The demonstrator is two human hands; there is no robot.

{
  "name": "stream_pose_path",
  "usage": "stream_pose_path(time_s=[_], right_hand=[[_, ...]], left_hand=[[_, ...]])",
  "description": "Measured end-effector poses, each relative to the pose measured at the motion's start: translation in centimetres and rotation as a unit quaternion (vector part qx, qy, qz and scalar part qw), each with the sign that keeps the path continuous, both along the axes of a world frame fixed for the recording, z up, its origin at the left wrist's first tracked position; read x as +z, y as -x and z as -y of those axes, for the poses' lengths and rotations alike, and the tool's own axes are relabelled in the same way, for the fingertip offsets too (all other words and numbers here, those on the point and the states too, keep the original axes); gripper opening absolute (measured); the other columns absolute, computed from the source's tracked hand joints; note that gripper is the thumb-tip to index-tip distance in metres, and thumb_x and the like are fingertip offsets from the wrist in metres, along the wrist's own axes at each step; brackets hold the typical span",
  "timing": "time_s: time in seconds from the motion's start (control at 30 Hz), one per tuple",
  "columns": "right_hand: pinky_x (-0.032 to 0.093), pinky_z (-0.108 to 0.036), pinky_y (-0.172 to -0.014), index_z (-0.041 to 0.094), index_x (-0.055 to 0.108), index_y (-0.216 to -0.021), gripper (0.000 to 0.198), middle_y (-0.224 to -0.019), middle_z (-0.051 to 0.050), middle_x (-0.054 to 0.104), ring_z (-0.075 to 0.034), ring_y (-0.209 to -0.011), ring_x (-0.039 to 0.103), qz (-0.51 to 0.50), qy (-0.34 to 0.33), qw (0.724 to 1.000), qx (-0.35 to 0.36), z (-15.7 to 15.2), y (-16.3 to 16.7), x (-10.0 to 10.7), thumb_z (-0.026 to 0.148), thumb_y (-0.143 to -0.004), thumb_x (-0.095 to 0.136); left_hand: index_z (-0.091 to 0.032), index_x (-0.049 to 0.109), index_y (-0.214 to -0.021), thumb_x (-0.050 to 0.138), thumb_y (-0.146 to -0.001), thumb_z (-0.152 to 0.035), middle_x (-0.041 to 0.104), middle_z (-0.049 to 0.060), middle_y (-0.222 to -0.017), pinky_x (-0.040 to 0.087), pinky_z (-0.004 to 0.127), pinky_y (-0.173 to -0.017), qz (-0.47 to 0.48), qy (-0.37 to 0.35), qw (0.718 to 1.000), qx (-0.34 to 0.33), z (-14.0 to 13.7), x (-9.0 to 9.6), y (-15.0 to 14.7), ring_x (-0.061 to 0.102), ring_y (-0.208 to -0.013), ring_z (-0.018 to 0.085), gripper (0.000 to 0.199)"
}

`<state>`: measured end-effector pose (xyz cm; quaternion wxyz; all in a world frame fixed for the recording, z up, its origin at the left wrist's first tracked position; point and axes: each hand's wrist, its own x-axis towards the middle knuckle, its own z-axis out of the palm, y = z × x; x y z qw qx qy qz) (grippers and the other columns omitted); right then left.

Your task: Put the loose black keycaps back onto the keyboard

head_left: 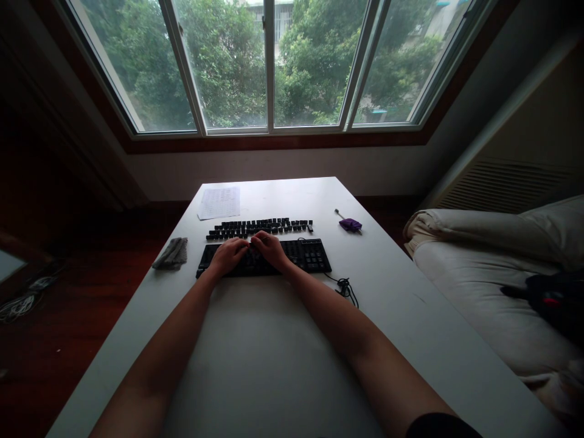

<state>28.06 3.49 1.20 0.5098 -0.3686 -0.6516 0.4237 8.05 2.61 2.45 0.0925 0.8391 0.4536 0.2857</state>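
A black keyboard [308,255] lies across the white table, and both hands rest over its left and middle part. My left hand [229,254] is closed, its fingertips drawn together near the keyboard's upper edge. Close beside it, my right hand [270,248] has its fingers bent and pressed together, its fingertips nearly meeting the left ones. Whatever is between the fingers is too small to make out. Loose black keycaps [255,227] stand in rows just beyond the keyboard. A bundled black cable [347,287] lies at the keyboard's right end.
A grey cloth [172,253] lies near the table's left edge. Printed paper [219,202] is at the far left corner. To the right sit a purple cloth [350,225] and a thin brush-like stick through it. A pale sofa [479,274] stands right of the white table [274,365].
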Motion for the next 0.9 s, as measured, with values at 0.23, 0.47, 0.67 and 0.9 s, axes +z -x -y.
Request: stream_pose_path(time_s=[0.23,0.47,0.67,0.9], right_hand=[[0.046,-0.024,-0.059,0.021,0.065,-0.087,0.034,-0.066,0.001,0.066,-0.014,-0.061,0.061,0.012,-0.012,1.0,-0.014,0.02,-0.06,-0.01,0.054,-0.09,0.057],[0.046,-0.025,-0.061,0.021,0.066,-0.085,0.035,-0.066,0.001,0.066,-0.014,-0.061,0.06,0.031,-0.018,0.999,-0.041,0.39,-0.15,0.48,0.054,-0.091,0.057],[0.046,-0.024,-0.06,0.021,0.065,-0.085,0.035,-0.067,0.001,0.067,-0.014,-0.061,0.06,0.037,-0.019,0.998,-0.048,0.35,-0.14,0.4,0.054,-0.091,0.056],[0.045,-0.024,-0.06,0.021,0.065,-0.084,0.034,-0.067,0.001,0.066,-0.014,-0.061,0.06,0.041,-0.023,0.998,-0.05,0.36,-0.19,0.46,0.054,-0.091,0.056]], left_hand=[[-0.026,0.069,-0.109,0.057,-0.092,-0.029,0.066,0.004,-0.1,0.048,0.034,-0.08,0.005,0.007,1.0,0.005,0.27,0.28,-0.06,0.061,-0.088,0.021,0.021],[-0.026,0.069,-0.11,0.059,-0.089,-0.026,0.065,0.003,-0.101,0.047,0.032,-0.072,0.012,0.017,1.0,0.017,0.61,0.63,-0.26,0.057,-0.072,0.016,0.024],[-0.026,0.068,-0.111,0.057,-0.09,-0.026,0.065,0.003,-0.102,0.046,0.031,-0.07,0.012,0.017,0.999,0.024,0.76,0.81,-0.39,0.057,-0.072,0.016,0.024],[-0.026,0.068,-0.11,0.059,-0.089,-0.027,0.065,0.003,-0.101,0.047,0.031,-0.07,0.013,0.013,1.0,0.022,0.65,0.71,-0.34,0.057,-0.072,0.016,0.023]])
